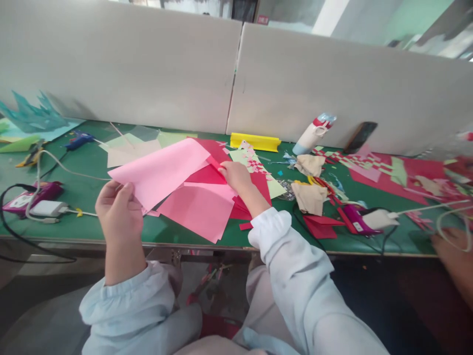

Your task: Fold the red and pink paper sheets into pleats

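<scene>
Left hand [120, 209] pinches a pink paper sheet [164, 170], long axis slanting away toward the right hand [236, 176] — gripping a slim red object [216, 165].

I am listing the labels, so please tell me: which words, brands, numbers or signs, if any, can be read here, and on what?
No text can be read.
Red sign beyond the partition: too small and blurred.
Left purple power strip: marks too small.
Right purple power strip: marks too small.
Held pink paper sheet: no text visible.
</scene>
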{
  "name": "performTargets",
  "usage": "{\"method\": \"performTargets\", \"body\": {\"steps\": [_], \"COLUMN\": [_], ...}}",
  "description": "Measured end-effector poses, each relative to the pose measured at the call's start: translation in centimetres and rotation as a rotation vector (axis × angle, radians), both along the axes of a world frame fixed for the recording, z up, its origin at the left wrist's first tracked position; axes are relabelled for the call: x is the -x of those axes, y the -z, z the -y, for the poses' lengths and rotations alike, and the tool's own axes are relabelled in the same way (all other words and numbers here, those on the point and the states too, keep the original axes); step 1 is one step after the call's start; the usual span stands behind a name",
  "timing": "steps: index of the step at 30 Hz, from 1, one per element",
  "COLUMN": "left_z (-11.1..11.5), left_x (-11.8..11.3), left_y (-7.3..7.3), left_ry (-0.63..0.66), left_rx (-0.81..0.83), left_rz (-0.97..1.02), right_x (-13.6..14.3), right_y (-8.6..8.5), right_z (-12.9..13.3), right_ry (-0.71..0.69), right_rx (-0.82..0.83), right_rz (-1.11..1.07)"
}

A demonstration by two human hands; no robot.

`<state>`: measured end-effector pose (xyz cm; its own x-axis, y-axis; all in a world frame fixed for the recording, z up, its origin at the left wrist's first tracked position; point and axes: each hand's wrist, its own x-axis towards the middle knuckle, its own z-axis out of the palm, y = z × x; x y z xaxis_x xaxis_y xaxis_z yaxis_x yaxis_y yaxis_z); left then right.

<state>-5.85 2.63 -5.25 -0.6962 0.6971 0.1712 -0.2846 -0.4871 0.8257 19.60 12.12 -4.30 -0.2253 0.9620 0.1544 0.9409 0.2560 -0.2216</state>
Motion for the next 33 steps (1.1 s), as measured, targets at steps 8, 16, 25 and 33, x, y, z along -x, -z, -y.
{"method": "performTargets", "body": {"steps": [8,16,25,33], "left_z": [0.2,-0.3,-0.9,-1.1], "left_x": [-2.6,-4.7,-6.7,-7.2], "left_y": [-0.5,0.1,0.5,0.9], "left_ry": [0.157,0.291,0.365,0.396], "left_rx": [0.008,0.056,0.087,0.099], "left_rz": [0.038,0.048,0.018,-0.006], "right_x": [-6.5,-10.2,-10.2,-10.1], "right_y": [-0.5,3.0,4.8,4.9], "right_z": [5.4,11.0,11.1,11.7], "right_ry": [-0.185,-0.153,-0.054,-0.033], "right_rx": [0.187,0.292,0.223,0.23], "right_rz": [-0.007,0.1,0.05,0.038]}}
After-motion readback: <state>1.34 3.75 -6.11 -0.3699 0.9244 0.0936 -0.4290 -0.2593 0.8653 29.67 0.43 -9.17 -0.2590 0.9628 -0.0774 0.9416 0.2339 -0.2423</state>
